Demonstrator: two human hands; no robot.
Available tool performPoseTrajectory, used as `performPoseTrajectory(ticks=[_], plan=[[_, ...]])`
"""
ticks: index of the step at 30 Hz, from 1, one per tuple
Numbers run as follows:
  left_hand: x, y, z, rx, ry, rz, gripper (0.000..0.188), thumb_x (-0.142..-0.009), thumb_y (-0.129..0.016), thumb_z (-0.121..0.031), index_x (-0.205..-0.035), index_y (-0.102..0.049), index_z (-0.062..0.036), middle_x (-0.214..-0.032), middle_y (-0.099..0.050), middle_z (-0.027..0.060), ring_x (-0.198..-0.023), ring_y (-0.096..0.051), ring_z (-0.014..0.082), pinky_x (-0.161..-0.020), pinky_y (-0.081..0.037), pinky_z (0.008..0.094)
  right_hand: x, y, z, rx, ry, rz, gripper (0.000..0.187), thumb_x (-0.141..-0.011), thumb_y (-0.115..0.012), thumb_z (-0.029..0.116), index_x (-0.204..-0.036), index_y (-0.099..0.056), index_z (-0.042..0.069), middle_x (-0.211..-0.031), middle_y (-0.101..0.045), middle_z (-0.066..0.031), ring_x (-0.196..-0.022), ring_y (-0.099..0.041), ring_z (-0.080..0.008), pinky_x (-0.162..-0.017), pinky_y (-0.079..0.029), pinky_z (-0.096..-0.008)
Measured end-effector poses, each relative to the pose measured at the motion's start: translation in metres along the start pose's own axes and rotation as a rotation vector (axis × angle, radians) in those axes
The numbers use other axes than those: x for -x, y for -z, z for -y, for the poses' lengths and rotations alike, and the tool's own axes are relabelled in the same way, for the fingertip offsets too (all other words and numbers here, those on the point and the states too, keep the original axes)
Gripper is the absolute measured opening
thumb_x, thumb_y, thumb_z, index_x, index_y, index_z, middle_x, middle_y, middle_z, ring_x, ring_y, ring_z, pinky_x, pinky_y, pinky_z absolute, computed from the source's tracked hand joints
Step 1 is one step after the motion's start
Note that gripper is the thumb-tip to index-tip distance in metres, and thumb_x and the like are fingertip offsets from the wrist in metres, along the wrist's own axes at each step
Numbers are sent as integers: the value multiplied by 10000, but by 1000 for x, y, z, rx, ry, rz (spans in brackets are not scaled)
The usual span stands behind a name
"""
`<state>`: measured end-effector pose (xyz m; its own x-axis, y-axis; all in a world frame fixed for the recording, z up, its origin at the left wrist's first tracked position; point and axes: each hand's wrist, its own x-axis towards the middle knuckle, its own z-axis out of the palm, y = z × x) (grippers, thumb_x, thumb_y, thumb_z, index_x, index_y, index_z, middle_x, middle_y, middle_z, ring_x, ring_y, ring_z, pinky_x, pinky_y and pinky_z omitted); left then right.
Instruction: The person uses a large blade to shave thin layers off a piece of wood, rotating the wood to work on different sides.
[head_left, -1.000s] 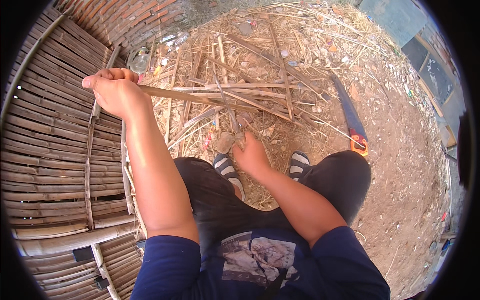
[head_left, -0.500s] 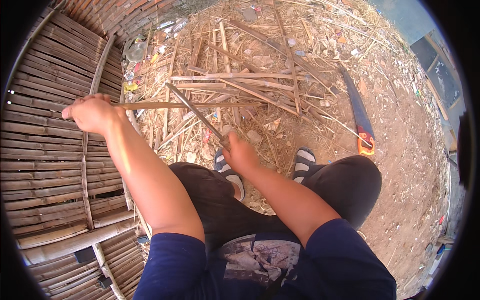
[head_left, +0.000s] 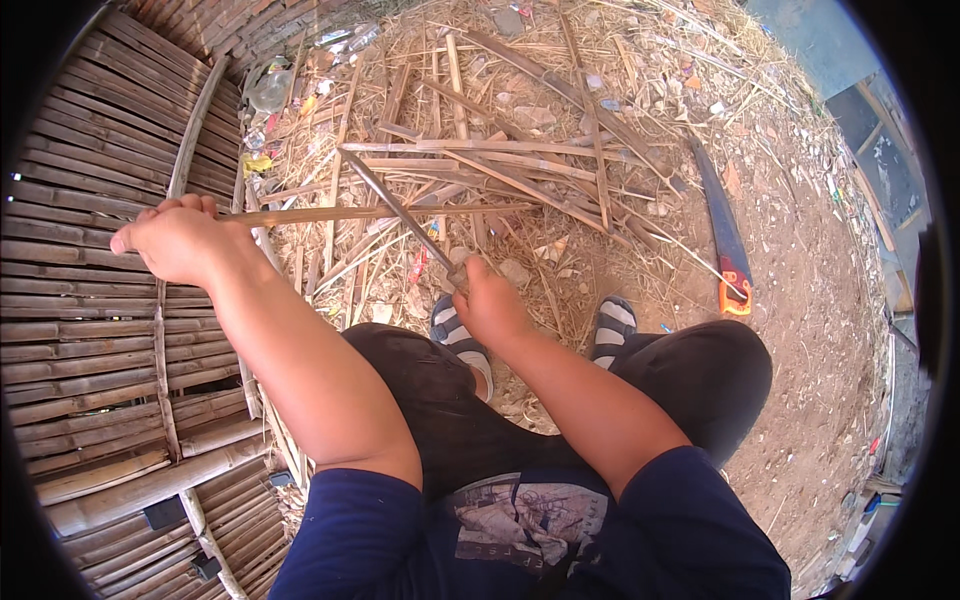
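My left hand, at the left, is closed around one end of a long thin bamboo strip. The strip stretches to the right, nearly level, over the littered ground. In front of my knees, my right hand grips the handle of a long-bladed knife. Its narrow blade slants up and to the left and crosses the strip near the strip's middle. Whether the edge touches the strip, I cannot tell. My fingers hide most of the knife's handle.
Several bamboo strips lie crossed on straw-strewn ground ahead. A handsaw with an orange handle rests on dirt at the right. A bamboo slat wall stands close on the left, and a plastic bottle lies near its far end.
The knife's tip has shifted slightly away from me along its slant across the strip. Both hands keep their hold, and the whole view has shifted a little.
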<state>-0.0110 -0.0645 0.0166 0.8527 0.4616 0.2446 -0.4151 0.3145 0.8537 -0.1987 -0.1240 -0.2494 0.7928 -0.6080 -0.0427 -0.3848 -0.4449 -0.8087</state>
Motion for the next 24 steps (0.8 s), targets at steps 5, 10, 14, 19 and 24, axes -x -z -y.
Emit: performPoseTrajectory(ticks=[5, 10, 14, 19, 24], plan=[[-3, 11, 2, 2, 32, -69, 558, -1066, -160, -534, -781, -352, -94, -626, -350, 16, -529, -260, 152, -484, -263, 301, 8, 18, 16, -13, -20, 8, 361, -845, -687, 158, -1123, -494, 32, -836, -664, -206, -772, -663, -418, -669, -513, -521], [8, 7, -3, 35, -8, 44, 558, -1070, -147, -522, -771, -348, -95, -624, -361, 9, -533, -263, 144, -487, -255, 278, 22, 44, 63, -191, 261, -151, 424, -821, -713, 141, -1183, -527, 22, -845, -660, -231, -790, -652, -443, -666, -503, -505], [12, 4, 0, -13, -44, 79, 554, -1070, -138, -516, -768, -342, -99, -621, -365, 19, -533, -268, 148, -488, -267, 276, 16, 13, 10, -115, 63, -93, 403, -828, -703, 145, -1160, -518, 13, -854, -666, -242, -811, -654, -446, -687, -512, -516], [2, 11, 2, 3, 35, -40, 546, -1066, -144, -524, -797, -359, -99, -620, -360, 18, -528, -270, 151, -495, -285, 287, 7, 7, -11, 17, -71, 4, 401, -824, -700, 162, -1141, -498, 21, -836, -676, -222, -810, -670, -433, -712, -521, -533], [-2, 12, 2, 57, -10, 45, 546, -1067, -154, -523, -792, -367, -101, -619, -353, 13, -522, -259, 143, -489, -264, 280, 16, 25, 31, -153, 47, -70, 413, -825, -704, 163, -1156, -503, 22, -821, -672, -208, -791, -665, -431, -679, -519, -517]])
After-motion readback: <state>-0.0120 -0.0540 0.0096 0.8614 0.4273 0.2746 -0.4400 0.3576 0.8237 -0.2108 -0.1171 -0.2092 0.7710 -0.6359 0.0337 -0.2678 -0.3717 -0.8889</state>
